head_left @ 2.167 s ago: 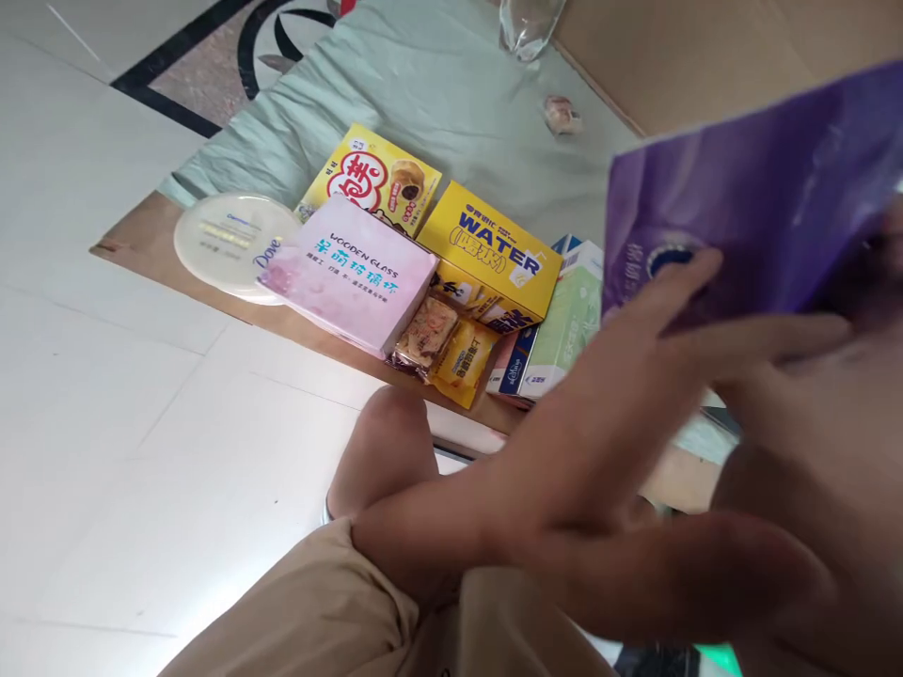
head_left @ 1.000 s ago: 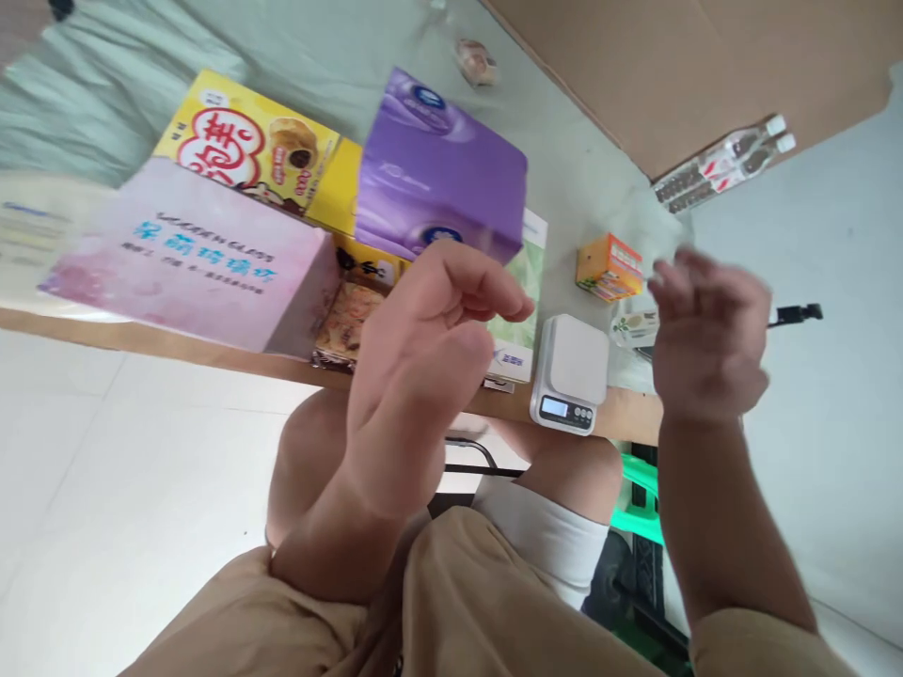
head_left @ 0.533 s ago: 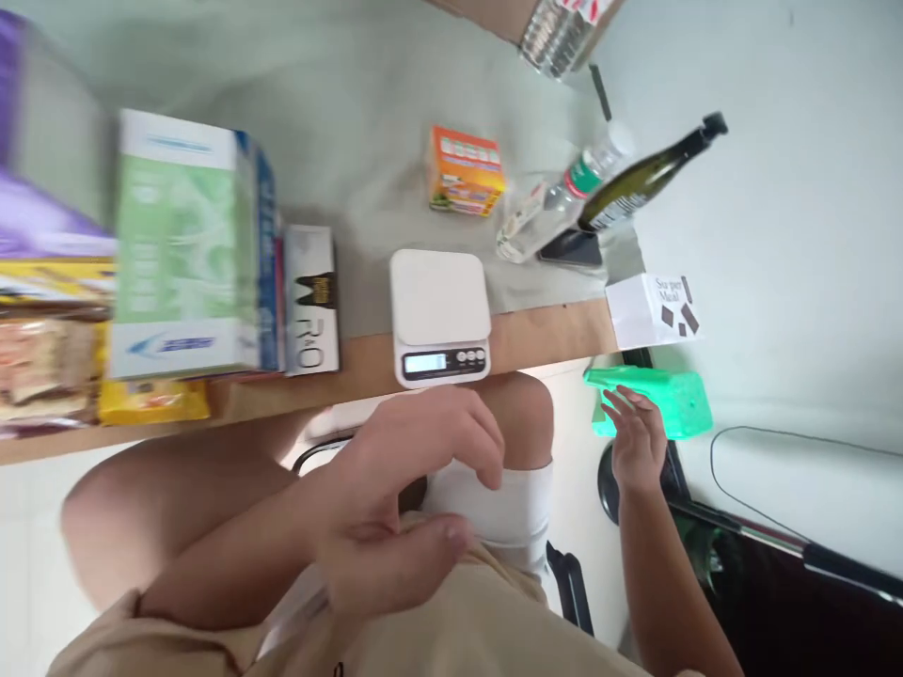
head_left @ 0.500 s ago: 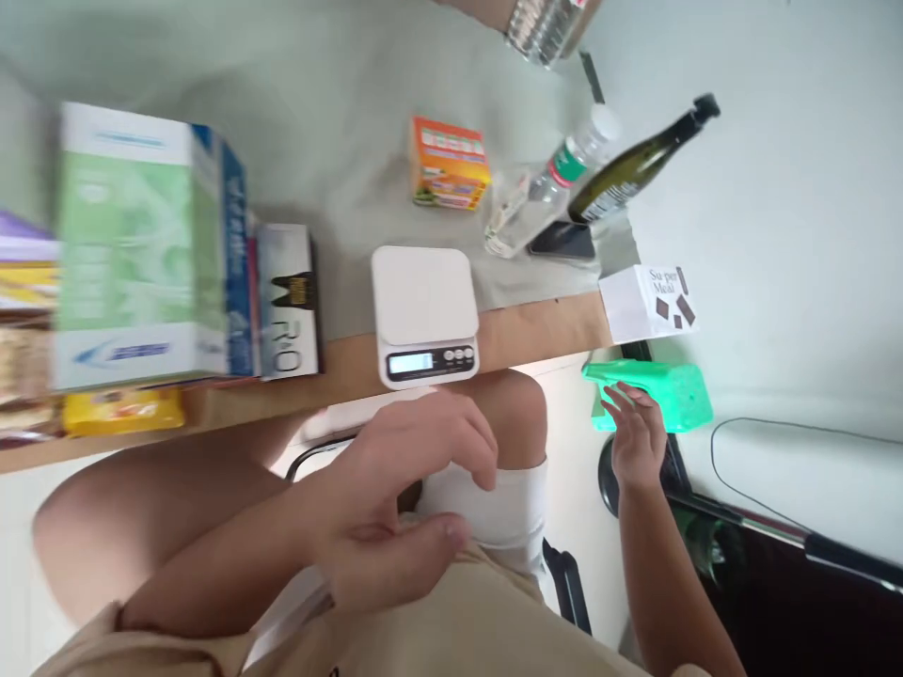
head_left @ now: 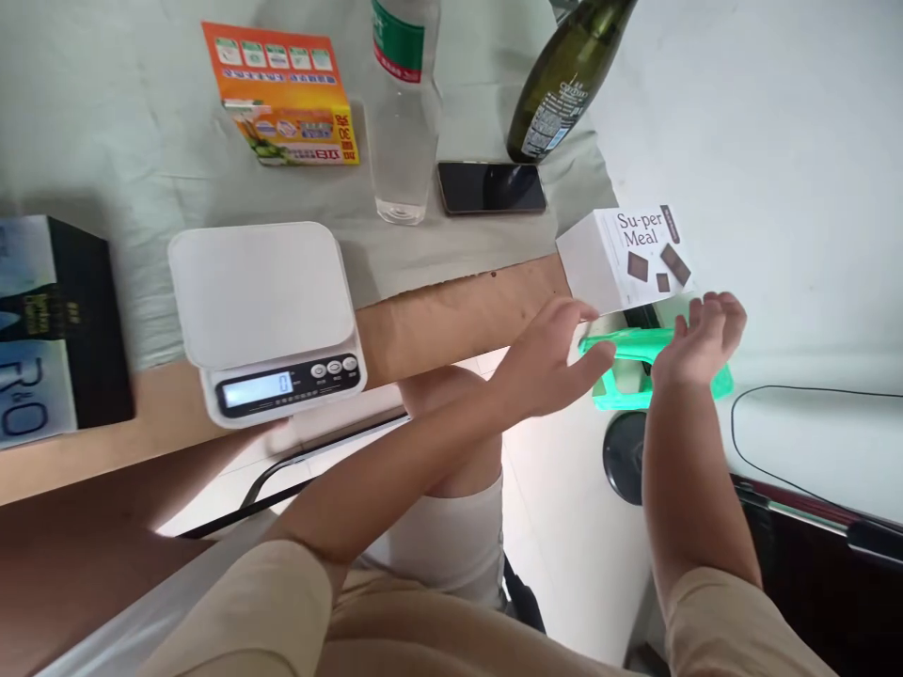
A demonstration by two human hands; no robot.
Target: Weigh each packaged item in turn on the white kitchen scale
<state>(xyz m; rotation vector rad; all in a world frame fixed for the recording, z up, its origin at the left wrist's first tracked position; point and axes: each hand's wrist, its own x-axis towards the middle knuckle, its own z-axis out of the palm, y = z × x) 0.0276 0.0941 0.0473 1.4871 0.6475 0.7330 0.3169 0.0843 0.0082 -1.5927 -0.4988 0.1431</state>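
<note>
My left hand [head_left: 550, 362] is stretched out to the right with its fingers apart, just below a white "Su-per Meal" box [head_left: 625, 259] that stands on a green plastic stool [head_left: 659, 371]. My right hand [head_left: 698, 338] is on the box's other side, fingers loosely curled and apart, touching the stool's top. Neither hand holds anything. A white kitchen scale [head_left: 264, 315] reading 0 sits at the table's front edge, left of both hands.
On the pale green cloth [head_left: 105, 141] stand an orange box [head_left: 282, 94], a clear water bottle [head_left: 402, 113], a dark green glass bottle [head_left: 564, 80] and a black phone [head_left: 492, 187]. A black-and-blue box [head_left: 49, 334] lies far left. A black cable [head_left: 797, 400] runs on the floor.
The view swung right, away from the stacked boxes. My left hand rose from my lap and reached toward the white box; my right hand shifted up beside it.
</note>
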